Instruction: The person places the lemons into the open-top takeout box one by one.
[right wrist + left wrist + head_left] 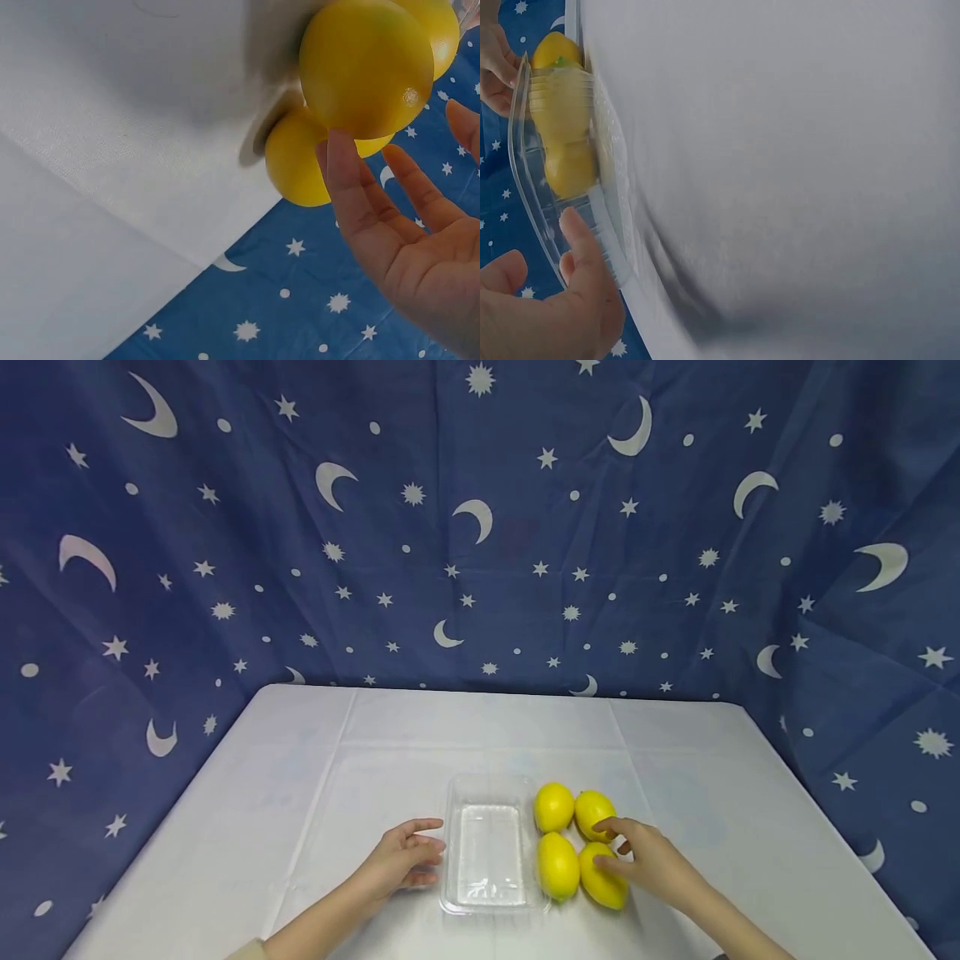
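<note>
Four yellow lemons lie in a square beside a clear plastic tray point(450, 827) on the white-clothed table. My right hand point(606, 843) reaches over the near right lemon point(609, 890), with relaxed fingers touching it and the far right lemon point(588, 806). In the right wrist view the hand point(401, 142) is spread, one fingertip point(336, 154) against a lemon point(366, 67). My left hand point(435, 843) lies at the tray's left rim with its fingers straight. In the left wrist view a fingertip point(576, 225) touches the tray's wall point(525, 172). The tray holds nothing.
The other two lemons point(553, 807) point(558, 865) sit right against the tray's right side. White cloth point(315, 760) covers the table out to its edges. A blue moon-and-star curtain point(480, 527) hangs behind and at both sides.
</note>
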Available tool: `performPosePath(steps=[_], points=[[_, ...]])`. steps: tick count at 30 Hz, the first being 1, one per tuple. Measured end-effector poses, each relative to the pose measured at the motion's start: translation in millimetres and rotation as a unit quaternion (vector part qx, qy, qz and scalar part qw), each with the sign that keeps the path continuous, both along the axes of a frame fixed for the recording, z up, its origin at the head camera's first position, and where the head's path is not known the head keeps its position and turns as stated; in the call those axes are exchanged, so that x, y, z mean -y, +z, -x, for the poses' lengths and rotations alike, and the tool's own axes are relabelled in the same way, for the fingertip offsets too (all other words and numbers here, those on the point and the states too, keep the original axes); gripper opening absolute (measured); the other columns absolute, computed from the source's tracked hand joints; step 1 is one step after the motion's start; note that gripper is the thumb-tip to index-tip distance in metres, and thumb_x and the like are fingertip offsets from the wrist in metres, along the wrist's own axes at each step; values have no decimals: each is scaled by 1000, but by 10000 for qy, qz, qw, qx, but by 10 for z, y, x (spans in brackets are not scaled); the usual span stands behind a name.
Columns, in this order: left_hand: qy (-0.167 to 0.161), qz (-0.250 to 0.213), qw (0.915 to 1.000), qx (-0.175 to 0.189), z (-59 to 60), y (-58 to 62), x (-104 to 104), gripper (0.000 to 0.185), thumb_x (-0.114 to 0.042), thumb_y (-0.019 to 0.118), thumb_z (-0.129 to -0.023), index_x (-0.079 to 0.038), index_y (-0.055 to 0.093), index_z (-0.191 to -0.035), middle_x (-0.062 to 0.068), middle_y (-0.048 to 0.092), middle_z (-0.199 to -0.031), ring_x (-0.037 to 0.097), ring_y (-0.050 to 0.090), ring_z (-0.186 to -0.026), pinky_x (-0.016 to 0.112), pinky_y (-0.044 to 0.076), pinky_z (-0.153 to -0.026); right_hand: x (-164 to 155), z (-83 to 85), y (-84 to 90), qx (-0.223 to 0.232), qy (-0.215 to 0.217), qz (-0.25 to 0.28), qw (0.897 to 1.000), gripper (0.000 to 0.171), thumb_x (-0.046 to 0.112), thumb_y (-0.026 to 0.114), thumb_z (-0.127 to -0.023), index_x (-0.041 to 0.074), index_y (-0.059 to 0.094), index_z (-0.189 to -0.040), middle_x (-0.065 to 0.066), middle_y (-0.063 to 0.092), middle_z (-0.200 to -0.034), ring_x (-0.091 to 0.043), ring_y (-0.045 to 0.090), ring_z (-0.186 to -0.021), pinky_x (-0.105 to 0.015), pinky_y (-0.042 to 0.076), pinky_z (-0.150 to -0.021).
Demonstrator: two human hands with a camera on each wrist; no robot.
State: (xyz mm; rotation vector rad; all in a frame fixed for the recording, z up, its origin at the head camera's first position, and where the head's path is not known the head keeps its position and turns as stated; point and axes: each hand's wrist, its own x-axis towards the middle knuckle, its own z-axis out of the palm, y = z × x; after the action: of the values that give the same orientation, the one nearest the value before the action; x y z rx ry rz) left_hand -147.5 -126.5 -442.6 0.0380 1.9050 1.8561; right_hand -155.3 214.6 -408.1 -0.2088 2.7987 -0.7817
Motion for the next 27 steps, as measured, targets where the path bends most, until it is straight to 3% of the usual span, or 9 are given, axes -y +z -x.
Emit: performPosePath(steps=[7, 20, 27], points=[[122, -101, 9998, 146, -5, -2, -35, 58, -12, 56, -92, 7, 28, -139, -1, 58, -94, 13, 57, -85, 27, 59, -76, 30, -32, -34, 41, -19, 151, 9999, 39, 20, 78, -75, 8, 64, -110, -5, 66, -106, -14, 57, -79, -28, 54, -64], [190, -177, 9989, 391, -25, -4, -83, 57, -5, 57, -89, 6, 30, -138, -5, 56, -83, 8, 57, -74, 21, 59, -69, 17, -57, -92, 177, -248, 184, 9994, 44, 20, 80, -72, 7, 64, -111, -7, 63, -103, -14, 55, -77, -27, 54, -63], [174, -251, 9984, 481, -35, -15, -97, 56, -4, 58, -88, 5, 31, -137, -5, 56, -82, 7, 56, -72, 20, 59, -68, -57, -89, -175, 342, 90, 640, 9973, 52, 25, 78, -75, 4, 58, -117, -10, 61, -104, -17, 56, -77, -30, 54, -62]])
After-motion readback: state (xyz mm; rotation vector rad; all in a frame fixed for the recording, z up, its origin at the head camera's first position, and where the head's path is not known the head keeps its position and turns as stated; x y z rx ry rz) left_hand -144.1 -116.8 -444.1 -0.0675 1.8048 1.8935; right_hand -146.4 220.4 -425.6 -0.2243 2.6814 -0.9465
